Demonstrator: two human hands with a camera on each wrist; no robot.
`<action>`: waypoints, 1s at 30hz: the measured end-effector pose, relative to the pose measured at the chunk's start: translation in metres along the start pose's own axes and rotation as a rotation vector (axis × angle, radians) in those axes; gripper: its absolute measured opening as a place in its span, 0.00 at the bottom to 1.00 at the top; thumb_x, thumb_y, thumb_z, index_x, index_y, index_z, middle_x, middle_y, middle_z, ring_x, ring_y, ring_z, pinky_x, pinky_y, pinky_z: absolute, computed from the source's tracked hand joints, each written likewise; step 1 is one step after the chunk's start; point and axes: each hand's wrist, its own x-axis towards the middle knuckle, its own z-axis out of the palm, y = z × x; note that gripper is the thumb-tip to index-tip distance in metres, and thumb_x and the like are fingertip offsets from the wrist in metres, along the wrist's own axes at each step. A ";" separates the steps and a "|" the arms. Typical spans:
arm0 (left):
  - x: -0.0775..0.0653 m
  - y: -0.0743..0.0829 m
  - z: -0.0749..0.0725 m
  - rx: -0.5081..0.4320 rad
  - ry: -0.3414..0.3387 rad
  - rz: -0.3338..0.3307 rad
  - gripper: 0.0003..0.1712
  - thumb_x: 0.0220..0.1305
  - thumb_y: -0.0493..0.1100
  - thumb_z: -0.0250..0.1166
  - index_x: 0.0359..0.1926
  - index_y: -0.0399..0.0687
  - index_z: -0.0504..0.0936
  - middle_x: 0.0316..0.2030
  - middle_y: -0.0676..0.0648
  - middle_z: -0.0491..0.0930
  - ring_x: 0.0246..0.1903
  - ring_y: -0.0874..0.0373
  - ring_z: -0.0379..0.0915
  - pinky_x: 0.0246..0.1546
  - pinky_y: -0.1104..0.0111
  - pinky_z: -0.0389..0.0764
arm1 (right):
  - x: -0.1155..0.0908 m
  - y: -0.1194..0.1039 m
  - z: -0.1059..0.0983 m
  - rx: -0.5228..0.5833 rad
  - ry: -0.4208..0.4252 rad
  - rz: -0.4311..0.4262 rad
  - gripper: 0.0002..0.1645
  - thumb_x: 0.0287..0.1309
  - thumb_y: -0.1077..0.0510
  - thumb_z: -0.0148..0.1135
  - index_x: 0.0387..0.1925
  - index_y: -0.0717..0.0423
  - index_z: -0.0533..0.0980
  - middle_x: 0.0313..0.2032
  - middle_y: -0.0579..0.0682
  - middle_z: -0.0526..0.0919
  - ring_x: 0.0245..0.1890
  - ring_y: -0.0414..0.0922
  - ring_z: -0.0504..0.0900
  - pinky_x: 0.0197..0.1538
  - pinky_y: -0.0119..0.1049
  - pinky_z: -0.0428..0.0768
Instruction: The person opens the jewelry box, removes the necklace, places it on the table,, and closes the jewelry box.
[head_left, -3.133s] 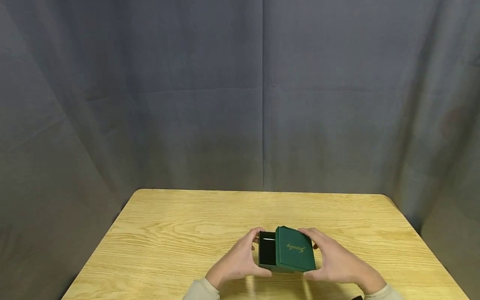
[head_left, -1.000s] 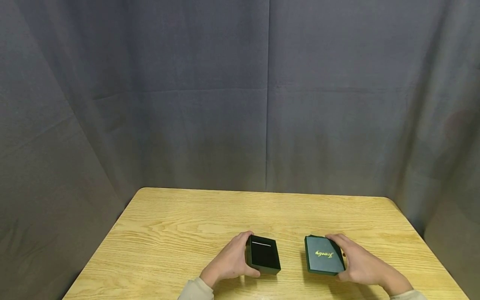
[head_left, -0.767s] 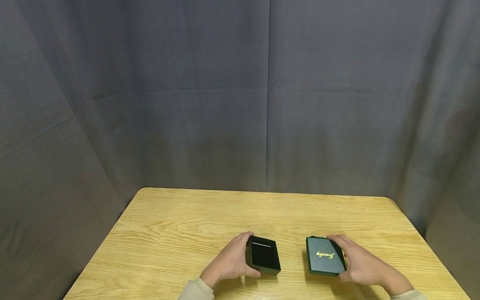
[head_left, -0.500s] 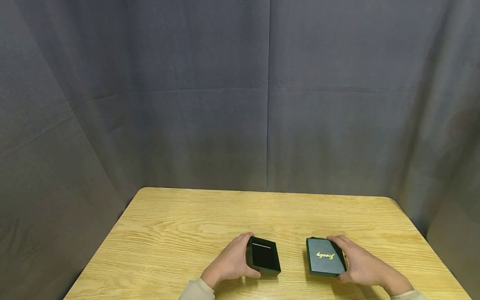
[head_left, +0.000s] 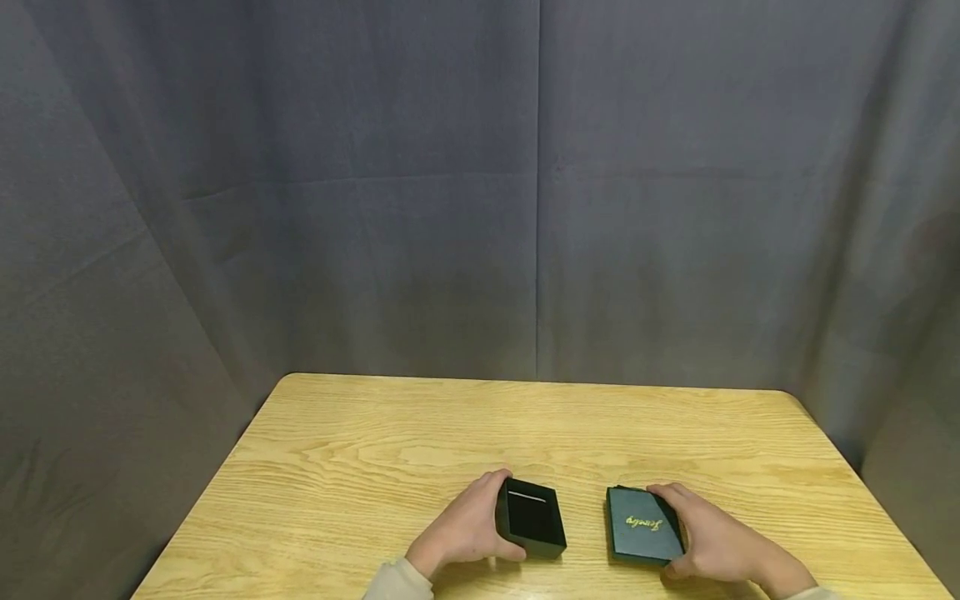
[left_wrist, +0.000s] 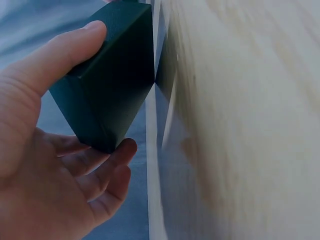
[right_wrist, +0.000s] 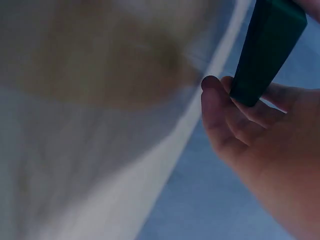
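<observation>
In the head view, my left hand (head_left: 467, 523) grips a dark green jewelry box base (head_left: 538, 547) by its left side, thumb in front and fingers behind. Its black inside faces up, with a thin white line near the far edge. My right hand (head_left: 716, 537) holds the box lid (head_left: 641, 527) by its right side; gold "Jewelry" lettering on top reads upside down. A gap separates lid and base. The left wrist view shows the base (left_wrist: 117, 65) tilted between thumb and fingers, close over the tabletop. Fingers curl under the lid (right_wrist: 270, 50) in the right wrist view.
A light wood-grain table (head_left: 420, 433) with rounded far corners lies under both hands. Grey curtains (head_left: 375, 208) hang behind it and along both sides.
About three seconds ago the lid still partly covered the base; the two have since been drawn apart. In the last half second both hands moved slightly nearer me, the lid slightly left.
</observation>
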 end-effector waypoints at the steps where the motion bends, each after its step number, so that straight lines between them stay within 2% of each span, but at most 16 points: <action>1: 0.000 0.000 0.001 -0.001 0.000 -0.001 0.61 0.41 0.59 0.77 0.69 0.38 0.56 0.65 0.40 0.62 0.62 0.45 0.60 0.57 0.52 0.67 | 0.001 -0.001 0.002 0.005 -0.013 0.005 0.59 0.32 0.45 0.78 0.65 0.62 0.61 0.57 0.49 0.68 0.54 0.49 0.70 0.50 0.41 0.73; 6: 0.000 0.002 0.001 -0.004 0.011 -0.005 0.60 0.40 0.58 0.77 0.69 0.38 0.57 0.65 0.40 0.62 0.62 0.45 0.61 0.57 0.53 0.67 | 0.004 -0.006 0.006 -0.013 -0.010 -0.009 0.59 0.33 0.41 0.77 0.65 0.61 0.62 0.57 0.48 0.69 0.54 0.48 0.70 0.51 0.42 0.73; 20: -0.002 0.006 0.000 0.061 -0.006 0.001 0.60 0.39 0.60 0.78 0.68 0.40 0.59 0.64 0.44 0.63 0.62 0.50 0.62 0.58 0.57 0.68 | 0.003 -0.006 0.007 -0.093 0.006 -0.027 0.57 0.27 0.48 0.78 0.62 0.63 0.65 0.53 0.48 0.71 0.50 0.45 0.72 0.48 0.40 0.74; 30: -0.002 0.003 -0.002 0.045 -0.049 -0.015 0.61 0.40 0.56 0.78 0.70 0.42 0.55 0.67 0.42 0.59 0.65 0.45 0.55 0.60 0.51 0.63 | 0.003 0.000 -0.003 -0.121 -0.016 -0.030 0.56 0.23 0.51 0.78 0.61 0.64 0.65 0.51 0.48 0.71 0.45 0.45 0.71 0.44 0.41 0.74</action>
